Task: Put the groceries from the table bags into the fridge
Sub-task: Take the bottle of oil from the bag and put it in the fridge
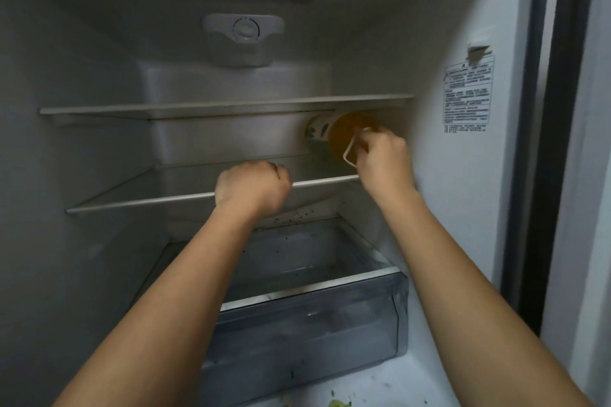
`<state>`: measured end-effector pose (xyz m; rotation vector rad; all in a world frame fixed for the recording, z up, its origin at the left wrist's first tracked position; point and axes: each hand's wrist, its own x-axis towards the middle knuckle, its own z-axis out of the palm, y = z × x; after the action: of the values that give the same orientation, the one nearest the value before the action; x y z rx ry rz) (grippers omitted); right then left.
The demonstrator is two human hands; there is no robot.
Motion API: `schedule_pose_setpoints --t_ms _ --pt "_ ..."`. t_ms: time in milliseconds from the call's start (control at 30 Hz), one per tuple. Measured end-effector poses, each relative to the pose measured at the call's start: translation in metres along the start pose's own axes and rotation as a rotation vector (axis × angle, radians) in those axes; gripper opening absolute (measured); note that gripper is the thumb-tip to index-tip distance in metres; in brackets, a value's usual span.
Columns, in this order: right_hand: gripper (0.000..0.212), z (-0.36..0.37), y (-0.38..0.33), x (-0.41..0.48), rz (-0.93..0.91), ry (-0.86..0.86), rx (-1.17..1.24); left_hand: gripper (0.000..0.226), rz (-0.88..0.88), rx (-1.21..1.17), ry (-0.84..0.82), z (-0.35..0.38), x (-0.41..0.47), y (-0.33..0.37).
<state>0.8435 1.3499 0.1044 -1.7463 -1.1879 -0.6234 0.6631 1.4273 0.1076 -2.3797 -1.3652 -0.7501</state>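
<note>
I am looking into an open fridge. On the right end of the middle glass shelf (pixel 139 200) lies an orange-lidded container (pixel 344 130) on its side, its white patterned body pointing to the back. My right hand (pixel 380 155) is closed around the container's thin white handle at its front. My left hand (pixel 253 188) is a closed fist resting on the front edge of the same shelf, at its middle, holding nothing that I can see.
The upper glass shelf (pixel 198 108) runs above the container. A clear crisper drawer (pixel 307 317) sits below, pulled partly out. A thermostat dial (pixel 245 30) is on the back wall. The right wall carries a label (pixel 468 96). Green scraps (pixel 337 402) lie on the fridge floor.
</note>
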Motion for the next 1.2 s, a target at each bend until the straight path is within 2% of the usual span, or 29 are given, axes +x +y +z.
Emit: schedule_pose_setpoints --t_ms 167,367,433,533,600,700,767,933,1100,1200 --pt "0.035 0.012 -0.003 0.019 0.050 -0.173 -0.056 0.040 -0.007 -0.004 0.037 0.002 0.002 0.000" --pt "0.053 0.023 0.012 0.031 0.034 -0.333 -0.150 0.038 -0.002 0.033 0.129 0.000 -0.005 0.003" --pt "0.049 0.026 0.015 0.024 0.009 -0.224 -0.118 0.035 0.014 0.043 0.197 0.002 -0.008 0.004" --pt "0.051 0.029 0.020 -0.012 -0.047 0.051 -0.060 0.034 0.049 0.027 0.379 0.012 -0.018 0.002" --pt "0.056 0.035 0.024 -0.049 -0.089 0.078 -0.108 0.036 0.052 0.008 0.467 0.024 -0.030 -0.003" --pt "0.067 0.048 0.037 -0.106 -0.148 -0.005 -0.112 0.046 0.045 -0.041 0.499 0.054 -0.068 -0.005" --pt "0.070 0.057 0.049 -0.142 -0.180 -0.043 -0.088 0.053 0.056 -0.082 0.481 0.074 -0.105 -0.004" --pt "0.071 0.069 0.071 -0.229 -0.129 -0.146 -0.019 0.055 -0.084 -0.116 0.315 0.125 -0.215 -0.005" --pt "0.071 0.085 0.078 -0.306 -0.054 -0.562 -0.002 0.060 -0.216 -0.018 0.053 0.154 -0.310 -0.022" --pt "0.072 0.084 0.068 -0.334 -0.089 -0.679 -0.002 0.063 -0.275 0.067 -0.109 0.150 -0.350 -0.032"
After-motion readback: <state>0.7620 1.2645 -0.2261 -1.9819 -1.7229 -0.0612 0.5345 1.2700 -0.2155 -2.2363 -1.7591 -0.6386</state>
